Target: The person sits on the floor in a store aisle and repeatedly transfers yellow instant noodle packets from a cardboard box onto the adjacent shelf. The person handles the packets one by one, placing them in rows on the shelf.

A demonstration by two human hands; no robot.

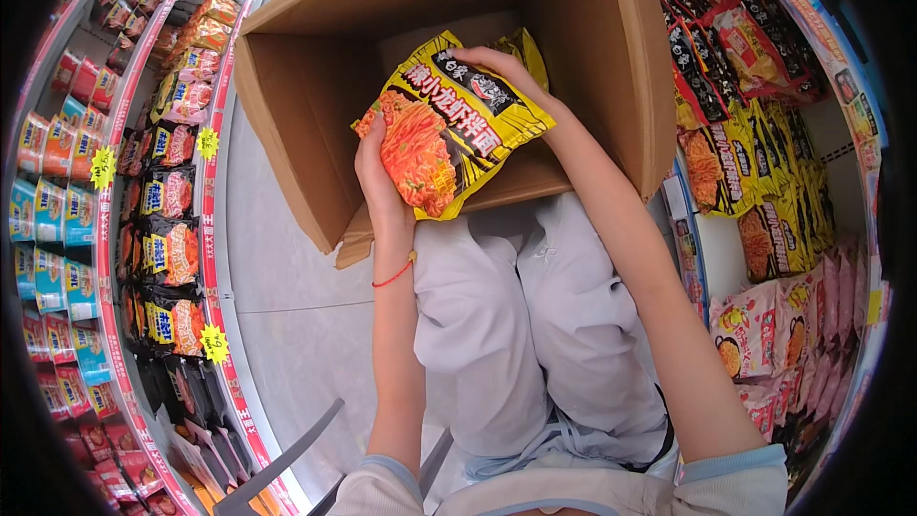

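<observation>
Between both hands I hold a yellow-and-black packet of instant noodles [458, 129], its front with a picture of red noodles turned up. My left hand [380, 175] grips the packet's lower left side, thumb on top. Along its upper right edge lies my right hand [505, 72], partly behind the packet. Directly beneath is an open cardboard box [308, 136], its mouth facing me. Another yellow packet [530, 54] shows inside the box, mostly hidden by my right hand and the held packet.
On the right, a shelf holds more yellow noodle packets [774, 179], with pink packets [749, 330] nearer me. The left shelf carries black noodle packets [168, 251] and blue cup noodles [50, 211]. A torn cardboard flap [354, 244] hangs toward the tiled floor [286, 344].
</observation>
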